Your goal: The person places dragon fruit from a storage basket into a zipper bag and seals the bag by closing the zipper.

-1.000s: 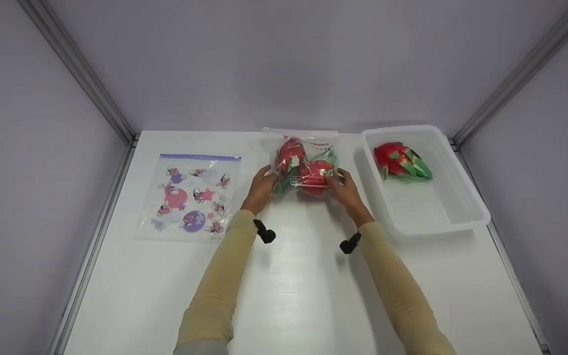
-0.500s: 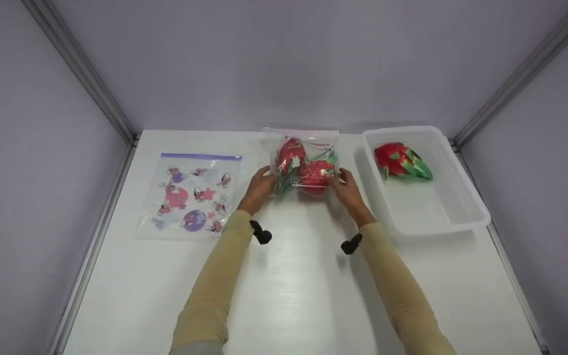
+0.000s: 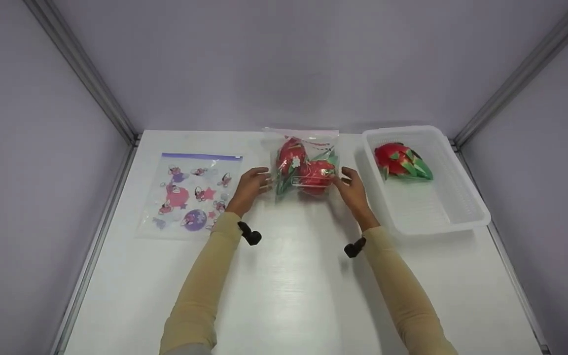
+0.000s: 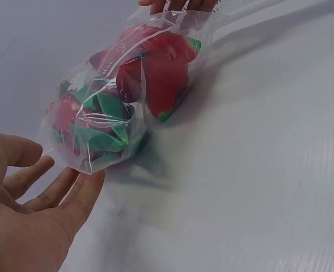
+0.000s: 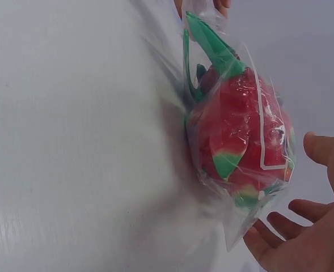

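A clear zip bag (image 3: pixel 308 135) lies at the back middle of the table with two red, green-tipped dragon fruits inside, one on the left (image 3: pixel 291 155) and one on the right (image 3: pixel 317 175). My left hand (image 3: pixel 248 190) is beside the bag's left edge, fingers loosely extended. In the left wrist view its fingertips (image 4: pixel 90 184) are right by the bag's corner; whether they touch is unclear. On the opposite side is my right hand (image 3: pixel 355 195), thumb and fingers apart around the bag's right end. The right wrist view shows a gap between the thumb (image 5: pixel 317 144) and the bag.
To the left lies a flat, patterned zip bag (image 3: pixel 175 197) with a purple zip strip (image 3: pixel 200 157). A white plastic basket (image 3: pixel 442 230) stands on the right, holding another dragon fruit (image 3: pixel 397 160). Walls enclose the table (image 3: pixel 284 296) at the back and sides.
Both hands have let go of the filled bag. The left has drawn away to the left, the right slightly to the right. The bag stays in place.
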Action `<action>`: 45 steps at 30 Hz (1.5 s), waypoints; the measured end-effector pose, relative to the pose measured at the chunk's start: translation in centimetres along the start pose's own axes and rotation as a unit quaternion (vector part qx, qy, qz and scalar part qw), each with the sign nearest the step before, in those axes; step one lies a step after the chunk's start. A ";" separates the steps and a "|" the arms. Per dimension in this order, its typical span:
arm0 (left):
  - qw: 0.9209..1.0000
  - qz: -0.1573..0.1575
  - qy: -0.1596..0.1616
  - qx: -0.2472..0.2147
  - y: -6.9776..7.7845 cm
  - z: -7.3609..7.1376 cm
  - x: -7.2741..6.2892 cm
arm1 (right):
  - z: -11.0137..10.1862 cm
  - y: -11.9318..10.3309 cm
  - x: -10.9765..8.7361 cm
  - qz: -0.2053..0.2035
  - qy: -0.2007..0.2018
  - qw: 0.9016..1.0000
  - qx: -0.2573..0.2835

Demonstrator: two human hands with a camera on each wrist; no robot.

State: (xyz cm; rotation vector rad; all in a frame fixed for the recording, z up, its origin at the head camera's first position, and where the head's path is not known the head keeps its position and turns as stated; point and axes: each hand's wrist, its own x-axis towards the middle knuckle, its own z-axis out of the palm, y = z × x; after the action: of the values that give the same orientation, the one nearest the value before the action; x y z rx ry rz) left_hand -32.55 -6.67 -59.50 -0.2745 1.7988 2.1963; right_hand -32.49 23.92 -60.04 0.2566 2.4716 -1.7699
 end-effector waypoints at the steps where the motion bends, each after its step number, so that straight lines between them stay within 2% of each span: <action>1: 1.000 0.003 0.000 0.004 0.0 -0.1 -0.1 | -0.1 0.0 -0.1 -0.004 0.009 1.000 0.000; 5: 1.000 0.015 -0.004 0.025 -0.1 -0.7 -0.5 | -0.3 -0.3 -0.6 -0.021 0.032 0.999 0.011; 12: 0.998 0.039 -0.009 0.049 0.4 -1.5 -1.6 | -0.5 -1.3 -1.6 -0.040 0.050 0.997 0.039; 18: 0.995 0.077 0.003 0.070 1.0 -2.4 -2.2 | -0.1 -2.2 -2.2 -0.075 0.039 0.994 0.069; 24: 0.989 0.116 0.013 0.090 1.5 -3.6 -3.0 | 0.7 -2.9 -2.7 -0.086 0.020 0.992 0.085; 35: 0.986 0.127 0.025 0.106 1.5 -6.8 -4.8 | 3.2 -3.7 -4.1 -0.094 -0.022 0.993 0.069; 40: 0.987 0.111 0.032 0.113 1.8 -8.0 -5.3 | 4.4 -4.0 -4.6 -0.087 -0.043 0.993 0.066; 45: 0.986 0.095 0.039 0.130 2.1 -9.3 -5.9 | 5.9 -4.3 -5.0 -0.102 -0.080 0.989 0.073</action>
State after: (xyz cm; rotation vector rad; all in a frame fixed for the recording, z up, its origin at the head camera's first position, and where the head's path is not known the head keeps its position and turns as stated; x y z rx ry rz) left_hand -28.05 -16.75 -57.51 -0.1387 2.2108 2.0624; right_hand -28.54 16.60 -57.06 -0.1293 2.3313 -1.9671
